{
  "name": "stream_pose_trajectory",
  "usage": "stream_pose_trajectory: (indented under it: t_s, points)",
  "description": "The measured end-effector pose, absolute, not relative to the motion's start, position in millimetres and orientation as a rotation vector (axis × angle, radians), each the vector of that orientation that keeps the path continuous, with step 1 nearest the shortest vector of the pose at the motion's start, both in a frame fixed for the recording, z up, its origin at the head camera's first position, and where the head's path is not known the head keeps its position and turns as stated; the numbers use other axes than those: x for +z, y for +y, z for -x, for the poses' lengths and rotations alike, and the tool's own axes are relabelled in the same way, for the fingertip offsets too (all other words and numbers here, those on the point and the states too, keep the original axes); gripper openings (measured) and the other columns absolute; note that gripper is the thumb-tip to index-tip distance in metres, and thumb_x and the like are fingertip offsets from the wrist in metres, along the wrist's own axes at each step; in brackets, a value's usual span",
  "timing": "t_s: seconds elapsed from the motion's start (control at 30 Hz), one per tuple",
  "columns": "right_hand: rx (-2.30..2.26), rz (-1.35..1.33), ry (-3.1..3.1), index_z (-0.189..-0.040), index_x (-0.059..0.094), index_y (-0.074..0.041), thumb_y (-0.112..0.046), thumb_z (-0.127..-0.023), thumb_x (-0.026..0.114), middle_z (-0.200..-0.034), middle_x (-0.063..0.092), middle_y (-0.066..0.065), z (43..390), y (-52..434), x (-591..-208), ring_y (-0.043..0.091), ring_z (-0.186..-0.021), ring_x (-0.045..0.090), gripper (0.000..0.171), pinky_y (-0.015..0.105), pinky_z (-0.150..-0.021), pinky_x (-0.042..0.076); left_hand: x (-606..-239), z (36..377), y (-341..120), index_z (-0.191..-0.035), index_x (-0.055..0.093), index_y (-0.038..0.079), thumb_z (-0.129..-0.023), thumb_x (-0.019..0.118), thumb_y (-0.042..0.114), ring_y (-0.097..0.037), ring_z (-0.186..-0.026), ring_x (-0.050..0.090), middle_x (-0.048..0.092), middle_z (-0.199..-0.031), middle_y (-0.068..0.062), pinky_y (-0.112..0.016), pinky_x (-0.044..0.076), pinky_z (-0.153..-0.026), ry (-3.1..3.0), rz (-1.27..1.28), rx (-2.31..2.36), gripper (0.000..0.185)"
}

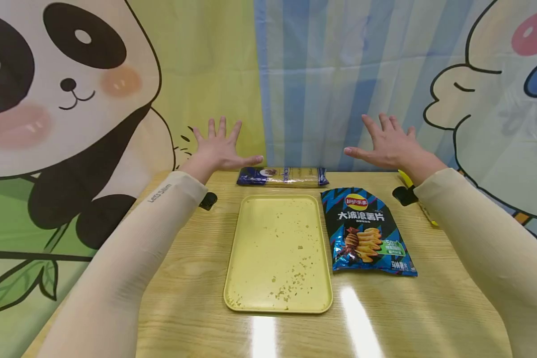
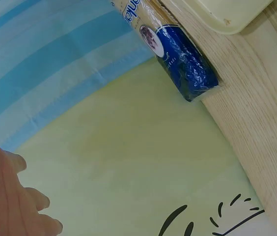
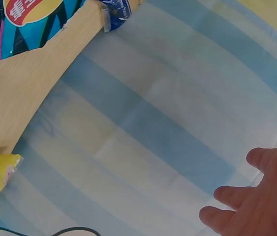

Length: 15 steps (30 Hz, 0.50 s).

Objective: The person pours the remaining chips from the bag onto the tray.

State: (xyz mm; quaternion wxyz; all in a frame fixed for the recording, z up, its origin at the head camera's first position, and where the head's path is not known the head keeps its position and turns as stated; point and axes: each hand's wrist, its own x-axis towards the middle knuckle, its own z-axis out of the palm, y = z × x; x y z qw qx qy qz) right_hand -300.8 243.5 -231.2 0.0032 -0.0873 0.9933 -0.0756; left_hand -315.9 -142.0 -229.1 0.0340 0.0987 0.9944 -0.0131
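My left hand [image 1: 218,147] and right hand [image 1: 391,144] hover splayed, holding nothing — above the pasta packet [image 1: 282,176] (nearest), beyond the crumb-flecked tray [image 1: 250,238].

Bright even light, glare streaks on table [image 1: 197,278], wide-angle edge distortion

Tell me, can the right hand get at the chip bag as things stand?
Probably yes. The right hand is open and holds nothing, raised beyond the table's far edge. The chip bag lies flat beside the tray with nothing on top.
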Motion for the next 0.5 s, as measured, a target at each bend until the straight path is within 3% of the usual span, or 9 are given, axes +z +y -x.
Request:
stream_pose_trajectory:
  t_s: [0.27,0.5]
  points:
    - [-0.261,0.382,3.120,-0.166,-0.002,-0.016,-0.081,-0.092,0.042,-0.168,-0.008,0.033,294.7,245.0,-239.6,0.058,-0.153,-0.003,0.108,0.084,-0.111,0.002,-232.9,308.8,-149.9,-0.163,-0.018,0.022,-0.089,0.044,0.083,-0.050,-0.154,-0.016,-0.019,-0.168,-0.024,-0.077,-0.009,-0.116,3.051,-0.385,0.026,0.115]
    - [-0.347,0.570,3.050,-0.167,0.005,-0.018,-0.064,-0.097,0.056,-0.168,0.005,0.033,265.6,245.9,-272.5,0.062,-0.148,0.017,0.098,0.079,-0.111,0.023,-287.8,272.8,-173.4,-0.164,-0.015,0.016,-0.088,0.065,0.069,-0.051,-0.156,-0.006,-0.009,-0.170,-0.026,-0.077,-0.006,-0.116,2.935,-0.521,0.158,0.122]
